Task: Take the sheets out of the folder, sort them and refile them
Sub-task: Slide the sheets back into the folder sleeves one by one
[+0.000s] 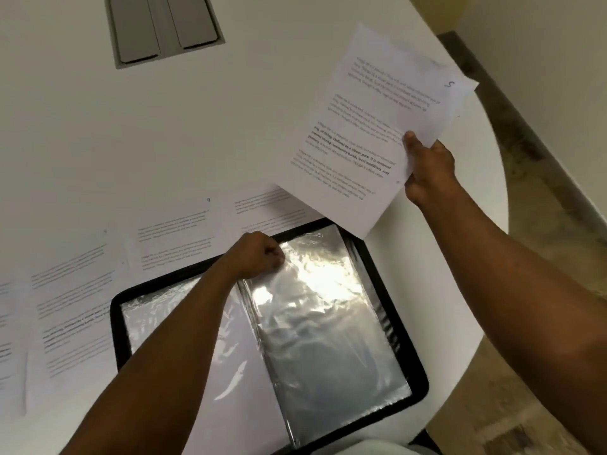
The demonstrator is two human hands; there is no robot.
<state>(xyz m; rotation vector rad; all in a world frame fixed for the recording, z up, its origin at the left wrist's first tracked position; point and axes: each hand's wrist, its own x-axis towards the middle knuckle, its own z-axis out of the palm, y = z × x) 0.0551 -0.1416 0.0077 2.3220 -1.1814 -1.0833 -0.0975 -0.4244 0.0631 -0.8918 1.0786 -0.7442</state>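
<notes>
Two hands in view. We see right hand point(427, 169) pinching stack of sheets point(371, 126), lifted over table's point(230, 110) right edge. Left hand point(259, 256) grips top edge of clear sleeve point(328, 323) in open folder point(417, 372) at near edge. Loose sheets point(177, 231) lie in row along folder's far side.

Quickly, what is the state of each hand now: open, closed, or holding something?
Left hand: closed, pinching the top edge of the plastic sleeve in the folder.
Right hand: closed, holding a few printed sheets above the table.
</notes>
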